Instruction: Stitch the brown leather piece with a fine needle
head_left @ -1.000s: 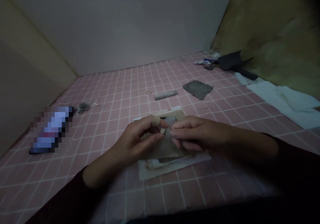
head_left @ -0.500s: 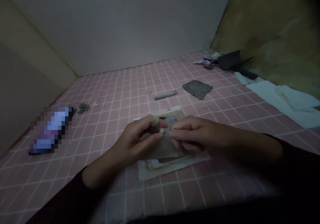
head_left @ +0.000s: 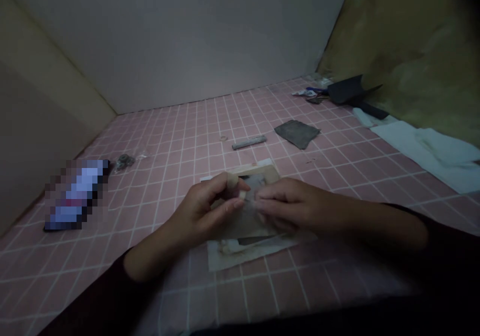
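My left hand (head_left: 210, 203) is closed in a pinch, its thumb and fingers around a small pale piece (head_left: 243, 195) whose kind is too small to name. A beige band (head_left: 232, 180) wraps one of its fingers. Close on the right, my right hand (head_left: 287, 203) has its fingers pressed together, slightly blurred; what they hold, if anything, is hidden. Both hands are above a grey sheet (head_left: 247, 226) that lies over a stained whitish sheet (head_left: 221, 262) on the table.
Beyond the hands lie a grey rod (head_left: 249, 142), a small ring (head_left: 224, 138) and a dark grey square sheet (head_left: 298, 134). A phone (head_left: 80, 193) and a bag of small dark parts (head_left: 124, 162) are on the left. White paper (head_left: 423, 148) and a black scoop-like piece (head_left: 347, 91) lie right.
My right hand has shifted slightly down and its fingers have turned a little. My left hand keeps its pinch in nearly the same place.
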Demonstrator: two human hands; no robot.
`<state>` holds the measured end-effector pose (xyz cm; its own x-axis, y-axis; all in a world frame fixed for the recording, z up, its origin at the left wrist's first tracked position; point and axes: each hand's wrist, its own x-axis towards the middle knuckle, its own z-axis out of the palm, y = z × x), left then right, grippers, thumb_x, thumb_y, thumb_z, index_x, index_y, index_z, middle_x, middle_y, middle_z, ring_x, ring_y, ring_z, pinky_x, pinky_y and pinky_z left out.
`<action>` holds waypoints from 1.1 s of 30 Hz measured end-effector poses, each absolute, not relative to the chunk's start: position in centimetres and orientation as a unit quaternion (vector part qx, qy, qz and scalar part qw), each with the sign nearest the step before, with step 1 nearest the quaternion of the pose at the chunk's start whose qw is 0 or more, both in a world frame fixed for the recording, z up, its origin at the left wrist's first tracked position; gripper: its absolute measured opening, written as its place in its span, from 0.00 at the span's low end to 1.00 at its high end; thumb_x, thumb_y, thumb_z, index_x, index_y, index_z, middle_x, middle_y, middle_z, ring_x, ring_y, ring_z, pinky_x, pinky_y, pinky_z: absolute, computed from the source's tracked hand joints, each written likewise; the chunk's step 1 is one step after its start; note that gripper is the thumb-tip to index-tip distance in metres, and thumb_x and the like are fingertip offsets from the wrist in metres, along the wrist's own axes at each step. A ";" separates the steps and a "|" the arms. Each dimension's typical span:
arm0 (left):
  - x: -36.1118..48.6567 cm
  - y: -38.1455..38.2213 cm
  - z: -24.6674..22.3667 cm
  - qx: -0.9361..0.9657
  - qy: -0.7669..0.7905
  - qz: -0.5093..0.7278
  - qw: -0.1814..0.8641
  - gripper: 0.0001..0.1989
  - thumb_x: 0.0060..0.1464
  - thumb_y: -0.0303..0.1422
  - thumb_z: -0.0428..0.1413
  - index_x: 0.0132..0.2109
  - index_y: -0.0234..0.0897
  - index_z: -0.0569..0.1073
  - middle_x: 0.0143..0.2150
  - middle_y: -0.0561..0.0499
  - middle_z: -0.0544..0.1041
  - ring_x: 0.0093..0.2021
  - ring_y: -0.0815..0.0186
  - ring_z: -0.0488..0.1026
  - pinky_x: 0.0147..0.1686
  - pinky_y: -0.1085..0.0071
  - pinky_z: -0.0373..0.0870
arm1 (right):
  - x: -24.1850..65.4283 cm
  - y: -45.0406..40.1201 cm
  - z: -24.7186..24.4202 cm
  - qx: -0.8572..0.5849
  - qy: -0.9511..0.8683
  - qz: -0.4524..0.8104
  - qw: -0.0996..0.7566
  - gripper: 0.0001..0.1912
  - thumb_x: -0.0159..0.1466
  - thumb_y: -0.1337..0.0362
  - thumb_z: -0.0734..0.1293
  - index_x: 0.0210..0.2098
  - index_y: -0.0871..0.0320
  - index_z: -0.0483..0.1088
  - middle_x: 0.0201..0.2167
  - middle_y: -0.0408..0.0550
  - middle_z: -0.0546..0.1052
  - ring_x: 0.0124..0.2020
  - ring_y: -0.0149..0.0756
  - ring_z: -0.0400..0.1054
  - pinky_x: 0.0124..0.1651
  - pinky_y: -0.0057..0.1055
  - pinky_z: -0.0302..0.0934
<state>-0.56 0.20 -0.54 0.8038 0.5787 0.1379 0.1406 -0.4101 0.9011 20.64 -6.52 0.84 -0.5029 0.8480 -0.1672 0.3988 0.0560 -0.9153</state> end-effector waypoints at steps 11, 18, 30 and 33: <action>-0.6 0.2 -0.6 0.821 0.232 0.219 0.474 0.10 0.61 0.35 0.53 0.48 0.37 0.69 0.37 0.51 0.71 0.35 0.69 0.67 0.34 0.73 0.64 | 20.3 -6.5 0.9 -0.476 -0.758 0.389 0.218 0.14 0.66 0.64 0.58 0.25 0.60 0.62 0.21 0.41 0.65 0.22 0.26 0.57 0.27 0.27 0.49; -0.7 0.2 -0.6 0.804 0.201 0.220 0.515 0.09 0.61 0.32 0.53 0.48 0.37 0.68 0.39 0.50 0.72 0.37 0.69 0.69 0.36 0.73 0.65 | 20.8 -6.5 1.0 -0.433 -0.605 0.629 0.224 0.16 0.67 0.58 0.56 0.28 0.59 0.65 0.13 0.36 0.59 0.15 0.24 0.50 0.20 0.24 0.45; -0.5 0.1 -0.5 0.832 0.215 0.211 0.466 0.10 0.61 0.33 0.52 0.49 0.36 0.68 0.37 0.51 0.69 0.36 0.70 0.67 0.35 0.73 0.64 | 20.4 -6.7 0.7 -0.475 -0.775 0.344 0.233 0.11 0.66 0.65 0.58 0.29 0.60 0.66 0.25 0.43 0.68 0.26 0.28 0.59 0.30 0.28 0.50; -0.5 0.0 -0.2 0.824 0.193 0.215 0.488 0.09 0.61 0.32 0.51 0.49 0.37 0.68 0.41 0.49 0.70 0.38 0.69 0.68 0.37 0.73 0.65 | 20.7 -6.6 0.9 -0.440 -0.663 0.563 0.223 0.17 0.68 0.58 0.55 0.28 0.60 0.65 0.16 0.38 0.62 0.18 0.25 0.53 0.24 0.26 0.48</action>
<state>-0.49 0.03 -0.20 0.8336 0.5269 0.1658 0.1075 -0.4492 0.8869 20.73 -6.62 0.91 -0.5125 0.8350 -0.2001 0.3324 -0.0219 -0.9429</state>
